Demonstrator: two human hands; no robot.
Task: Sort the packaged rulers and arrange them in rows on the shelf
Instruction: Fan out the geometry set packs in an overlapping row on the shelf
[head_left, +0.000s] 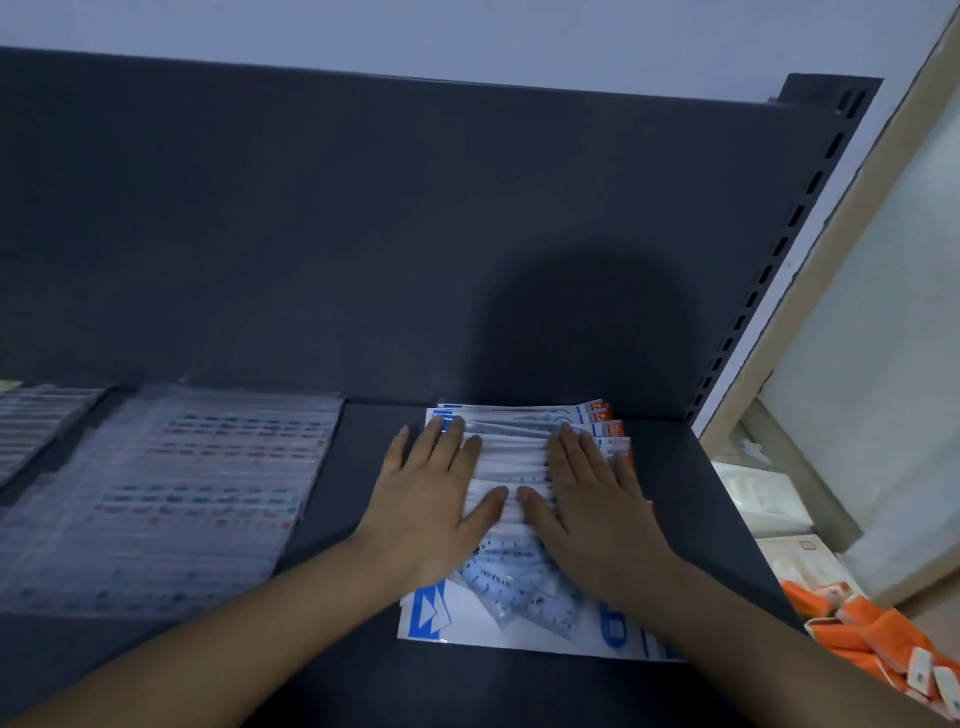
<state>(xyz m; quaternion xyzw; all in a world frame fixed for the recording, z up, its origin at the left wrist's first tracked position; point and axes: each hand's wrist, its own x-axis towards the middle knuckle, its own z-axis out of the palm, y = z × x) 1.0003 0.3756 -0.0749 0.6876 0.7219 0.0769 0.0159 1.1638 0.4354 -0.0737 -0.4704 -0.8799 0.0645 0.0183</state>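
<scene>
A fanned stack of packaged rulers (511, 457), white and blue with orange corners, lies on the dark shelf (363, 519) against its back panel. The nearest pack (498, 597) shows clear set squares and a protractor. My left hand (431, 499) lies flat on the stack's left side, fingers straight. On the right side my right hand (592, 499) presses down flat in the same way. The thumbs nearly meet in the middle.
Large clear packs (171, 493) with red and blue markings lie in a row to the left on the shelf. Orange and white items (872, 644) sit below at the right. A slotted upright (779, 249) bounds the shelf's right end.
</scene>
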